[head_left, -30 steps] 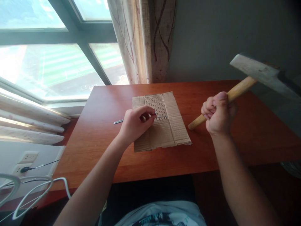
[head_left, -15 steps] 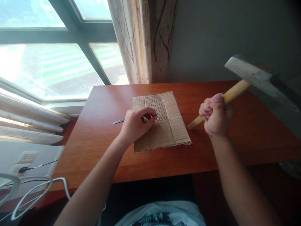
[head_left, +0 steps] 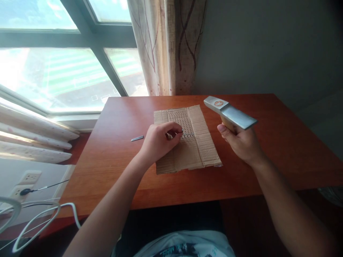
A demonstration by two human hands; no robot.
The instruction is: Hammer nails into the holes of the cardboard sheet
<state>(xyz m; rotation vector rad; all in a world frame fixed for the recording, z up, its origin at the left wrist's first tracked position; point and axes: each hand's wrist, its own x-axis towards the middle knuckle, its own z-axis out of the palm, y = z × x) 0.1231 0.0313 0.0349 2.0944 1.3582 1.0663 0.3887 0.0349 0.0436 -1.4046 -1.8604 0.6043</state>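
A brown corrugated cardboard piece (head_left: 187,155) lies on the wooden table, with a grid of small dark dots (head_left: 179,119) across its upper middle. Along the grid's near edge runs a row of small shiny bits (head_left: 188,135). My left hand (head_left: 162,141) rests over the cardboard, thumb and forefinger pinched at that row; what sits between them is too small to make out. My right hand (head_left: 242,142) is closed around the wooden handle of a hammer (head_left: 230,112), whose metal head is held above the table, right of the cardboard.
A few thin metal pins (head_left: 137,138) lie side by side left of my left hand. The table (head_left: 115,171) stands by a window and a patterned curtain (head_left: 166,46). White cables (head_left: 48,203) loop at the lower left near a wall socket (head_left: 30,177).
The hammer has swung left and down from the far right, its head now closer to the cardboard. My left hand keeps its pinch on the same spot; the view has shifted slightly.
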